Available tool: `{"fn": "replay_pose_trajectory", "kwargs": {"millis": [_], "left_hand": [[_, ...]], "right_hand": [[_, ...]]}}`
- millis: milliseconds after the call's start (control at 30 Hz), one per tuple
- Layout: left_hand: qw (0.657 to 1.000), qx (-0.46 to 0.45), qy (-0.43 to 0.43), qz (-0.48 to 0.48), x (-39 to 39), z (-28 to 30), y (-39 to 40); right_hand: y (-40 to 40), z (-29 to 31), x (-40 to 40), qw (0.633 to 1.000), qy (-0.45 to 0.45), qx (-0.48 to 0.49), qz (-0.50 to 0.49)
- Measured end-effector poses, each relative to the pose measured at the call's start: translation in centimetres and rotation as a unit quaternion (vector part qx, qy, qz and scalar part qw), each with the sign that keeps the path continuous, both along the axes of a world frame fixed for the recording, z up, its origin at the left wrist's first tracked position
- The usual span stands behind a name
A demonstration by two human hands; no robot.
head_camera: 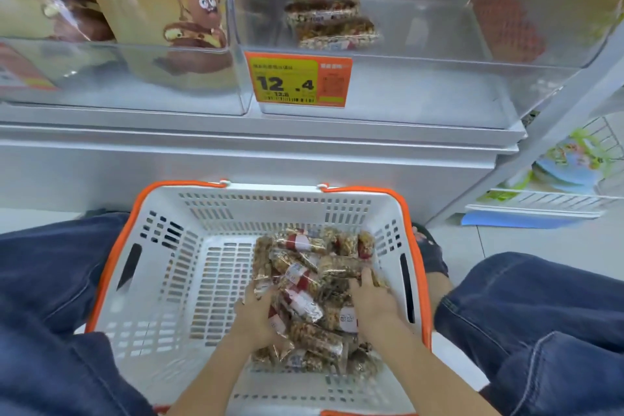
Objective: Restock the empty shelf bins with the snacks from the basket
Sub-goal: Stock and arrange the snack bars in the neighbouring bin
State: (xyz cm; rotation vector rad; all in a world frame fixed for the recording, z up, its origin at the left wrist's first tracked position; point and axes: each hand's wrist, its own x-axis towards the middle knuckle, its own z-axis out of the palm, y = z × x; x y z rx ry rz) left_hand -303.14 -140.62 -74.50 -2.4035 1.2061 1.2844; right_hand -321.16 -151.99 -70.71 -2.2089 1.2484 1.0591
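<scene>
A white basket [158,280] with an orange rim sits on the floor between my knees. A heap of clear-wrapped nut snack bars [314,284] with red-and-white labels fills its right half. My left hand [256,314] grips bars at the heap's left edge. On the right side of the heap, my right hand [369,297] curls over other bars. Above, a clear shelf bin [422,91] holds three of the same bars [332,15] stacked at its back, and the rest of that bin is bare.
An orange and yellow price tag [299,79] reading 12.4 hangs on the bin's front. The clear bin [101,78] to the left holds brown and yellow chocolate snack boxes. A white wire rack [557,199] with colourful goods stands at the right.
</scene>
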Motion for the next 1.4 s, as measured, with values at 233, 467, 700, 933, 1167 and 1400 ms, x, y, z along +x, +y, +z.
{"fn": "replay_pose_trajectory", "kwargs": {"millis": [233,467,700,933,1167,1400], "left_hand": [[0.932,0.003,0.127,0.34,0.3,-0.2,0.1],[0.902,0.042,0.232,0.363,-2.2,0.0,0.7],[0.916,0.001,0.194,0.35,-1.2,2.3,0.4],[0.978,-0.064,0.189,0.056,2.7,13.5,-5.2],[0.931,-0.327,0.16,-0.031,4.7,33.6,-10.1],[0.917,-0.377,0.007,-0.133,4.6,39.1,-21.1]], "right_hand": [[1.4,3.0,1.3,0.99,0.094,-0.096,0.036],[-2.1,6.7,-0.4,0.989,-0.041,-0.122,0.068],[-1.4,4.9,0.0,0.979,0.059,-0.165,0.103],[-3.7,10.5,1.3,0.976,0.053,-0.155,0.145],[-9.6,32.0,-1.5,0.967,-0.229,-0.091,-0.055],[-17.1,38.2,-3.8,0.856,-0.429,-0.238,-0.163]]}}
